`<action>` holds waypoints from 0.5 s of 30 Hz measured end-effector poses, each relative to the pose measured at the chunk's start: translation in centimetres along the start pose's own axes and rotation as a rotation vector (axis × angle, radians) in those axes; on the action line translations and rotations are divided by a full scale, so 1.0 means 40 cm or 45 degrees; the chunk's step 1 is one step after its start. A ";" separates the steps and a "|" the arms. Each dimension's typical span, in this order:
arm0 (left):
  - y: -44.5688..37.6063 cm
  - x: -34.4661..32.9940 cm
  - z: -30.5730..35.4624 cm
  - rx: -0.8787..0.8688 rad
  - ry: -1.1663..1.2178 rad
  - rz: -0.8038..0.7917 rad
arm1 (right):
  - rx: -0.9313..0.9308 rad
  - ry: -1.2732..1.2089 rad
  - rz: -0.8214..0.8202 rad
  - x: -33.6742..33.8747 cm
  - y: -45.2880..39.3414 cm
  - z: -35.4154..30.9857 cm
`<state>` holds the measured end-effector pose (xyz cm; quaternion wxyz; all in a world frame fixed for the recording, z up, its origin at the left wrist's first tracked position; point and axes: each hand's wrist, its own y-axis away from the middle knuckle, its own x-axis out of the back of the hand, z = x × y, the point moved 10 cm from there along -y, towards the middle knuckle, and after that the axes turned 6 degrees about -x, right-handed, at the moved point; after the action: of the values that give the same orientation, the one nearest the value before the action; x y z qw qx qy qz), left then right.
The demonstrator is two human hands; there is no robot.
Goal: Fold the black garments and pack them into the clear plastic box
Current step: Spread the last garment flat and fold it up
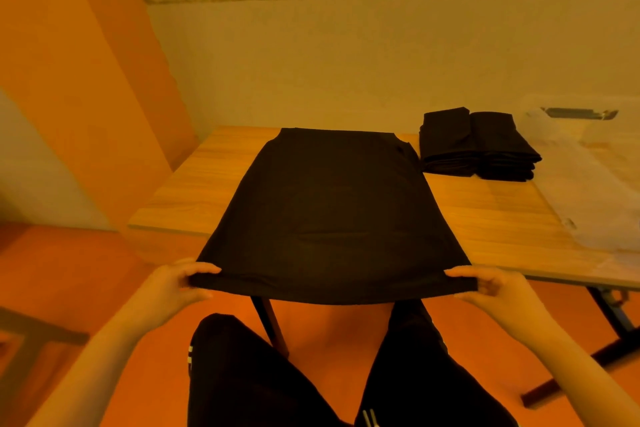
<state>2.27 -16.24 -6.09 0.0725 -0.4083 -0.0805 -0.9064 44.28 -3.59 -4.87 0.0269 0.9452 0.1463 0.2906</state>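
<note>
I sit at a brown wooden table with lines of grain running across its top (194, 184). The table fills the middle of the frame, and its black metal legs (609, 322) show at the lower right. Behind it stands a pale, rough wall (346, 45) with a long crack line near the top of the frame. The floor (69, 270) at the lower left looks orange and smooth. The whole room has a warm orange glow.

A big black cloth garment (329, 204) lies flat in the middle of the table. It looks soft and smooth, shaped wide near me and narrower at the far end. Its near edge hangs past the table edge toward my lap.

My left hand (176, 284) pinches the near left corner of the cloth, thumb on top and fingers curled under. My right hand (491, 288) pinches the near right corner the same way.

At the upper right of the frame, two stacks of folded black garments (478, 146) sit side by side, touching each other, on the far part of the table. Just to their right is the clear plastic box (568, 163), see-through and hard to make out, with a dark handle slot (578, 113) near its top.

My legs in black trousers with white stripes (249, 374) show at the bottom of the frame.
</note>
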 end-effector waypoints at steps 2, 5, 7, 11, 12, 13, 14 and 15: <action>0.000 0.024 0.007 -0.047 -0.119 -0.067 | -0.007 0.068 0.020 0.014 -0.009 0.006; -0.014 0.069 0.021 -0.113 -0.290 -0.057 | -0.076 0.079 0.006 0.029 -0.026 0.019; -0.020 0.090 0.028 -0.097 -0.312 -0.048 | -0.072 0.046 -0.074 0.028 -0.032 0.004; -0.030 0.116 0.054 -0.102 0.099 0.046 | -0.100 -0.250 -0.339 0.012 -0.032 -0.020; -0.034 0.121 0.055 -0.094 0.179 0.064 | -0.116 -0.282 -0.358 0.014 -0.035 -0.019; -0.039 0.126 0.055 -0.084 0.211 0.080 | -0.132 -0.272 -0.352 0.018 -0.038 -0.020; -0.045 0.133 0.057 -0.076 0.217 0.104 | -0.133 -0.246 -0.328 0.025 -0.046 -0.024; -0.051 0.144 0.055 -0.075 0.211 0.150 | -0.135 -0.226 -0.279 0.036 -0.057 -0.030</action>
<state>-0.30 -14.15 -0.51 0.1202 -0.3378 -0.0233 -0.9332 44.15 -1.06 -3.41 0.1211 0.9428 0.2300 0.2087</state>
